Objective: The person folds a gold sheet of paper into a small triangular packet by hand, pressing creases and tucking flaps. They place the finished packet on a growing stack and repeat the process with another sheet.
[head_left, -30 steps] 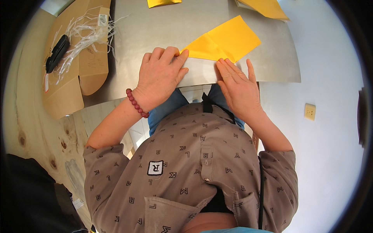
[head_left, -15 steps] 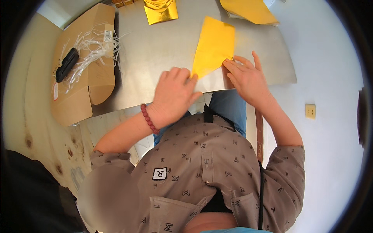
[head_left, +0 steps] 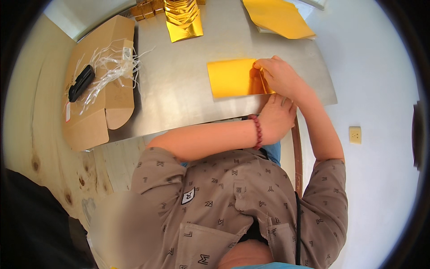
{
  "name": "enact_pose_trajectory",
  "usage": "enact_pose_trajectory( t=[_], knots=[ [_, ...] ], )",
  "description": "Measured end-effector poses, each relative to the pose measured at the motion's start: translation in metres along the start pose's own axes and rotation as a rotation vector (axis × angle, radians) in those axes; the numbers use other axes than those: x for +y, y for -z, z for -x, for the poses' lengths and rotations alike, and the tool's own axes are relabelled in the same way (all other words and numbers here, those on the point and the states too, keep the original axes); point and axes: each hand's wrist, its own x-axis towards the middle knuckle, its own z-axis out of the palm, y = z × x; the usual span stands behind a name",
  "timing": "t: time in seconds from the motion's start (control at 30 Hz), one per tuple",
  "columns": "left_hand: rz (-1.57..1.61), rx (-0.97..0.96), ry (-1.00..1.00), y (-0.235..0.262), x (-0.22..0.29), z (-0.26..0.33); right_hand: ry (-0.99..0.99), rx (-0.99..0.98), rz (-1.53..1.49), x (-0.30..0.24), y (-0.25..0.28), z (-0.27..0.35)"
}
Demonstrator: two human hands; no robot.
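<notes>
A sheet of shiny gold foil paper (head_left: 230,78) lies near the front edge of the metal table (head_left: 179,85), its right end lifted and curled over. My right hand (head_left: 282,76) comes from the right with its fingers closed on that curled end. Crossing my body, my left hand (head_left: 277,119), with a dark red bead bracelet (head_left: 256,130) at the wrist, is at the sheet's near right corner, just below the right hand. Its fingers close toward the corner; the fingertips and thumb are partly hidden by the right hand.
Folded gold foil pieces (head_left: 184,29) stand in a row at the back. A yellow paper stack (head_left: 280,20) lies back right. On the left, an opened cardboard box (head_left: 117,94) carries white plastic strips (head_left: 105,67) and a black object (head_left: 81,84).
The sheet has turned from slanted to lying crosswise, and its right end is now curled up. My left hand has swung right, beside my right hand, which has closed on the sheet.
</notes>
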Motion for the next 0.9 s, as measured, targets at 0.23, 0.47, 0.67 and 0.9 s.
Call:
enact_pose_trajectory(
  t=[0.23, 0.47, 0.67, 0.9],
  knots=[
    [0.124, -0.518, 0.048, 0.066, -0.043, 0.011, -0.119, 0.345, -0.113, -0.01, -0.039, 0.02],
    [-0.064, 0.069, -0.09, 0.072, -0.135, -0.002, -0.062, 0.478, -0.101, -0.011, -0.058, 0.026],
    [-0.069, 0.008, -0.085, 0.045, -0.16, -0.007, -0.128, 0.479, -0.114, -0.023, -0.056, 0.03],
    [-0.008, 0.028, -0.093, 0.056, -0.17, 0.014, -0.079, 0.501, -0.082, -0.051, -0.07, 0.042]
  ],
)
